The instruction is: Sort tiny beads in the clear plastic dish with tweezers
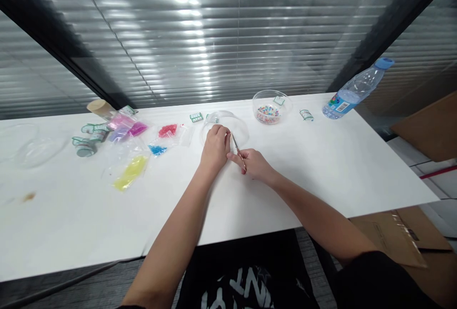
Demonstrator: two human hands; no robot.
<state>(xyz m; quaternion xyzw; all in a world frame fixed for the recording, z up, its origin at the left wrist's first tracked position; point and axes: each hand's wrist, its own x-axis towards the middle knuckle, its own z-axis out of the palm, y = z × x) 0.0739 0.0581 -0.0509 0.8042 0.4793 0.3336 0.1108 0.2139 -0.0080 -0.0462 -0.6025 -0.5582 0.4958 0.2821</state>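
Observation:
Near the middle of the white table, my right hand point(254, 163) holds a small pair of metal scissors point(237, 149), whose blades point up and left toward the fingertips of my other hand. My left hand point(216, 146) is closed in a pinch at the near edge of a clear plastic bowl or lid point(235, 122); what its fingers hold is too small to make out. Behind and to the right stands a clear round container point(268, 114) with multicoloured beads inside.
Bags of red point(167, 131), blue point(157, 150), yellow point(130, 173) and purple-pink beads point(137, 129) lie left on the table point(171, 223). Small labelled jars point(84, 147) stand farther left. A water bottle point(344, 100) is at the back right, with a green-printed label point(306, 114) beside it.

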